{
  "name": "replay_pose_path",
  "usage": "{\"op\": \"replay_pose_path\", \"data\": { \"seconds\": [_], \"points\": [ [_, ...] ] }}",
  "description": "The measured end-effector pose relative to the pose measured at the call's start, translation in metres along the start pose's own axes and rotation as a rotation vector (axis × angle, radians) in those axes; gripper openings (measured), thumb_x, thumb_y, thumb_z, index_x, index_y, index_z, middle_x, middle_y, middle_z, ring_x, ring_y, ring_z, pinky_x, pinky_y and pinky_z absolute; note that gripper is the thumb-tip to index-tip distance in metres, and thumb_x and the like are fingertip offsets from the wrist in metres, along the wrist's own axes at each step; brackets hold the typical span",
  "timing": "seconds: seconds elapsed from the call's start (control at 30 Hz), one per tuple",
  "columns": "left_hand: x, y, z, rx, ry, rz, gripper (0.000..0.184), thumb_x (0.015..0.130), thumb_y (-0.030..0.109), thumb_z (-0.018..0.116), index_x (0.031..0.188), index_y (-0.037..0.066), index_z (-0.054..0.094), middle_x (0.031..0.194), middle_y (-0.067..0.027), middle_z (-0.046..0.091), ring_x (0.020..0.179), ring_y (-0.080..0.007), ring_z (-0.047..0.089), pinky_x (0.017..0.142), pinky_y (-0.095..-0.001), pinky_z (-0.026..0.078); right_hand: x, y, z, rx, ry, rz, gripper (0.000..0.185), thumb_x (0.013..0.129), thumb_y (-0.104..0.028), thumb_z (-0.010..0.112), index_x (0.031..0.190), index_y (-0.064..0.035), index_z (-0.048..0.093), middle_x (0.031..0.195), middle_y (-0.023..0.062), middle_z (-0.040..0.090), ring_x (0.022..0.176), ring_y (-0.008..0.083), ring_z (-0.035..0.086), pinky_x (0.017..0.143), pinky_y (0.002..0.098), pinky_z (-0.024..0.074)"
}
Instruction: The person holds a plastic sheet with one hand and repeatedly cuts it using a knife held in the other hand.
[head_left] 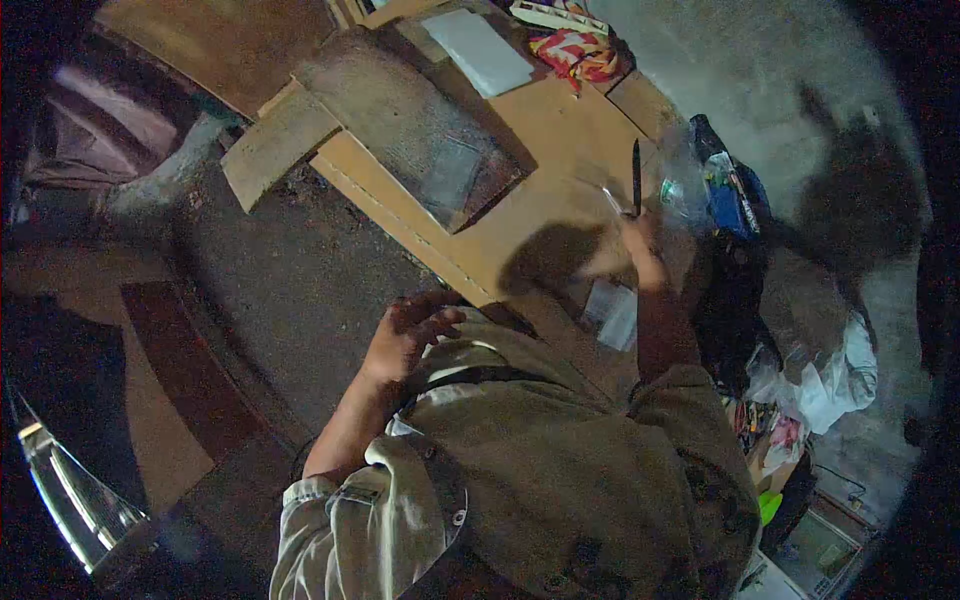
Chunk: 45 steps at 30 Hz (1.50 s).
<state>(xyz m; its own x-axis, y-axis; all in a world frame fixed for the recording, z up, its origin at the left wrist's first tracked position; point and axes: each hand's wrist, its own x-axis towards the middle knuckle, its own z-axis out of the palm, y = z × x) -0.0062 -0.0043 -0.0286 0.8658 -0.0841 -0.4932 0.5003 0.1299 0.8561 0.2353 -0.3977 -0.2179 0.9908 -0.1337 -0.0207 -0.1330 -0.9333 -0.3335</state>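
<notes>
My right hand is above the right side of a brown board, with its fingers closed round a slim dark pointed tool. Beside the tool, a thin shiny strip also sticks out from the fingers; whether the two are joined I cannot tell. My left hand rests by my waist at the board's near edge, its fingers loosely bent and apart with nothing in them. A small clear plastic packet lies near my right forearm.
A worn dark board with a curved light piece lies across the brown surface. Behind are a white sheet and a red-yellow cloth. At right stand a dark bag, a blue packet and white plastic bags.
</notes>
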Motion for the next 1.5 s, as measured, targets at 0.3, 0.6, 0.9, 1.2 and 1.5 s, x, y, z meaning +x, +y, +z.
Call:
{"op": "replay_pose_path", "data": {
  "seconds": [0.3,0.6,0.9,1.2,1.5],
  "points": [
    [0.000,-0.003,0.002,-0.074,0.013,-0.005,0.036,0.085,0.023,0.060,0.111,-0.002,0.059,0.094,-0.0108,0.066,0.079,-0.0166,0.061,0.066,-0.0281,0.045,-0.023,-0.027,-0.070,0.400,-0.300,0.186,0.040,0.077,-0.027,0.065,0.108,-0.0035,0.055,0.087,0.0139,0.064,0.075,0.0253,0.061,0.068,0.0387,0.0482],
    [0.002,-0.003,-0.001,-0.060,-0.002,0.013,0.036,0.087,0.017,0.059,0.115,-0.005,0.056,0.095,-0.0119,0.066,0.081,-0.0168,0.060,0.075,-0.0307,0.048,-0.038,-0.035,-0.112,0.581,-0.156,0.161,0.027,0.072,-0.007,0.068,0.096,-0.0075,0.055,0.066,0.0007,0.055,0.045,0.0089,0.046,0.041,0.0257,0.0365],
    [0.006,0.015,0.007,-0.084,-0.012,0.075,0.035,0.088,0.019,0.061,0.115,-0.003,0.056,0.098,-0.0102,0.064,0.087,-0.0174,0.061,0.082,-0.0298,0.047,-0.074,-0.118,-0.179,0.897,-0.225,0.015,0.025,0.073,-0.004,0.068,0.096,-0.0071,0.057,0.070,-0.0009,0.055,0.055,0.0078,0.048,0.047,0.0238,0.0378],
    [0.005,0.051,0.029,-0.079,0.026,0.270,0.027,0.087,0.013,0.062,0.108,-0.003,0.057,0.095,-0.0058,0.062,0.087,-0.0116,0.056,0.079,-0.0265,0.046,-0.149,-0.211,-0.203,0.702,-0.562,-0.300,0.029,0.073,-0.003,0.072,0.098,-0.0055,0.058,0.080,-0.0023,0.055,0.073,0.0072,0.053,0.067,0.0229,0.0445],
    [0.004,0.047,0.022,-0.126,0.087,0.331,0.015,0.085,0.012,0.065,0.093,0.000,0.062,0.083,-0.0054,0.064,0.076,-0.0120,0.060,0.070,-0.0275,0.049,-0.164,-0.230,-0.199,0.710,-0.661,-0.414,0.028,0.075,-0.004,0.071,0.099,-0.0031,0.057,0.081,0.0017,0.058,0.075,0.0101,0.057,0.071,0.0260,0.0476]
  ]
}}
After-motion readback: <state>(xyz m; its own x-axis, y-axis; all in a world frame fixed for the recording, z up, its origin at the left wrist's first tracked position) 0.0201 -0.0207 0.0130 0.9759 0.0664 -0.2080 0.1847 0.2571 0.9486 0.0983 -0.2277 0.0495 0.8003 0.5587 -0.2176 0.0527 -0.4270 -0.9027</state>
